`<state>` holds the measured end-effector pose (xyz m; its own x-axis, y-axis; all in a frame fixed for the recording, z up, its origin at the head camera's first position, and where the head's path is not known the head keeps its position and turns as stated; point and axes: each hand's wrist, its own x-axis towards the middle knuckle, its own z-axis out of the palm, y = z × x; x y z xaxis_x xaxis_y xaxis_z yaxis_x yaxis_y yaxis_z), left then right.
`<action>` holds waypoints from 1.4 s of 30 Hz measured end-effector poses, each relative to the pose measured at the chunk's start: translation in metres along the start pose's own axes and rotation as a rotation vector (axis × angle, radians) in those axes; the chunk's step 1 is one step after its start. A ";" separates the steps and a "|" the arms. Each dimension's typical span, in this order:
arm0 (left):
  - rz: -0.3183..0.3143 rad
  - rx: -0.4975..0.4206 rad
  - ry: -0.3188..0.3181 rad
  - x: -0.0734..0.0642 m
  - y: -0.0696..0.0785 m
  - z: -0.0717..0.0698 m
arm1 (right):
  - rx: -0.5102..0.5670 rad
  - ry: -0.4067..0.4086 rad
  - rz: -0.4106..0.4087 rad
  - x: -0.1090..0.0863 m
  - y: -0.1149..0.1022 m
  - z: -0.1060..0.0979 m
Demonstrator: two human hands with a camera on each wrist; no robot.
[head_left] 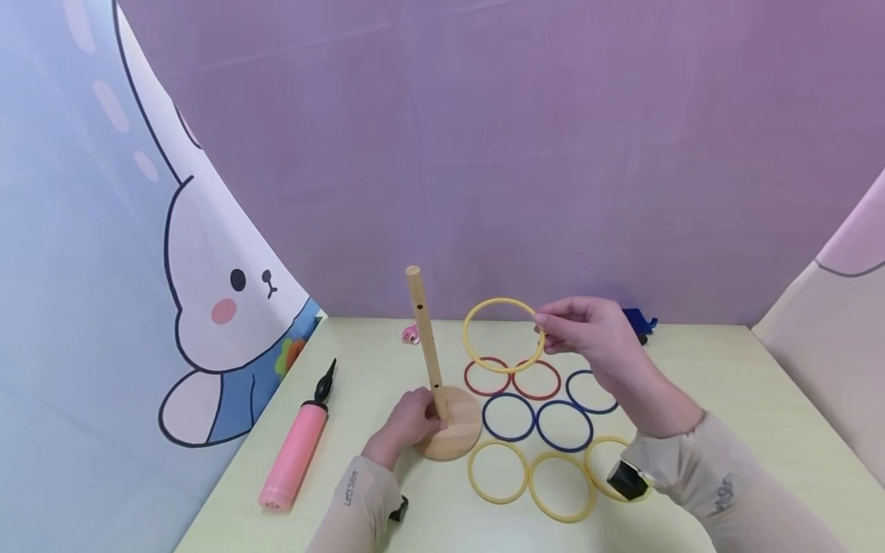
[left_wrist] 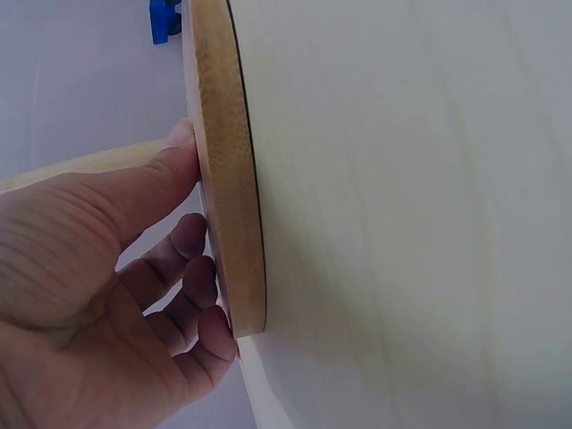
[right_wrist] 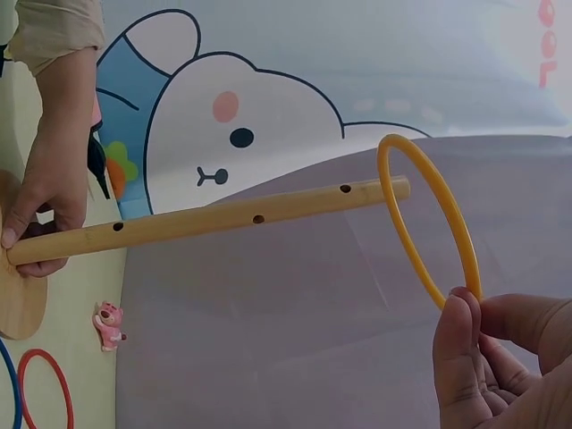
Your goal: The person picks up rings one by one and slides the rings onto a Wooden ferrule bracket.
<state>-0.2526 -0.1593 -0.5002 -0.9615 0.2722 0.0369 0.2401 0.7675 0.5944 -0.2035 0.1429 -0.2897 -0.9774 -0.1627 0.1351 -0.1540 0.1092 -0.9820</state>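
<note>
My left hand (head_left: pixel 408 418) holds the foot of an upright wooden pole (head_left: pixel 424 322), thumb and curled fingers either side of it and touching the round wooden base (head_left: pixel 462 438). The left wrist view shows the fingertips against this base (left_wrist: pixel 231 197). Raised above the table, my right hand (head_left: pixel 598 338) pinches a yellow ring (head_left: pixel 505 300) at its edge between thumb and fingers. In the head view the ring is right of the pole. From the right wrist, the ring (right_wrist: pixel 454 210) overlaps the pole's tip. Side holes show along the pole (right_wrist: pixel 197 222).
Right of the base, red rings (head_left: pixel 491 395), blue rings (head_left: pixel 508 440) and yellow rings (head_left: pixel 498 503) lie flat in rows. A pink hand pump (head_left: pixel 297 453) with a black nozzle lies left. A small pink figurine (head_left: pixel 410 334) and a blue toy (head_left: pixel 639 322) stand by the back edge.
</note>
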 end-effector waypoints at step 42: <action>0.016 -0.005 -0.003 -0.002 -0.003 0.001 | 0.132 -0.020 0.040 0.024 -0.025 0.043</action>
<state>-0.2514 -0.1618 -0.5034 -0.9573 0.2858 0.0438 0.2543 0.7601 0.5980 -0.2168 0.0938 -0.2674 -0.9791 -0.1804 0.0937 -0.0927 -0.0140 -0.9956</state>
